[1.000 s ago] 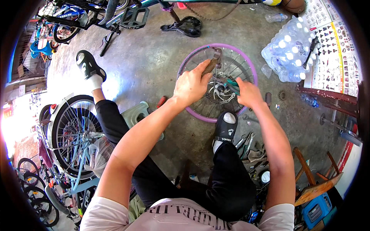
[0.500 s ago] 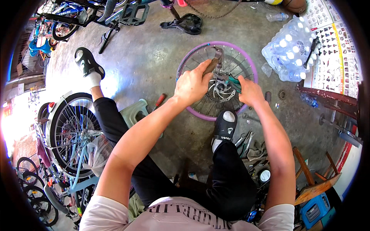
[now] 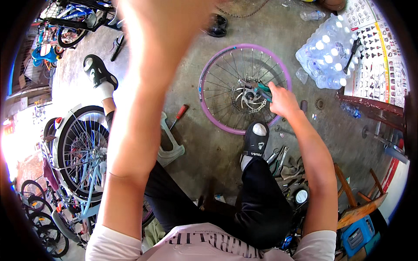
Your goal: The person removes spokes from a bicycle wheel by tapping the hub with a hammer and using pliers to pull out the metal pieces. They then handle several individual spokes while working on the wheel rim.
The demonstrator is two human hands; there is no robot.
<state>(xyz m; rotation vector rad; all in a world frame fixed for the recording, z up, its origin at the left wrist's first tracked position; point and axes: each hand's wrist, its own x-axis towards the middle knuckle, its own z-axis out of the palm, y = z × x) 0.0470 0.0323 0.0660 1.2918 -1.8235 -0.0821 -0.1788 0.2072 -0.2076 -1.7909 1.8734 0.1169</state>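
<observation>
A purple-rimmed bicycle wheel [image 3: 250, 97] lies on the floor [image 3: 204, 150] under the right hand [image 3: 283, 102], which grips green-handled pliers [image 3: 263, 89]. The raised left hand [image 3: 167, 19] is blurred, hold unclear. Capped clear bottles [image 3: 327, 54] sit rightward.

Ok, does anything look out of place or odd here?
A red-handled screwdriver lies loose by the stool, apart from the wrenches near the right shoe. The left hand, blurred near the lens, hides part of the view; no spill shows.

The left hand [image 3: 167, 26] is raised, blurred; the right hand [image 3: 284, 103] reaches forward, fingers [image 3: 274, 90] curled.
</observation>
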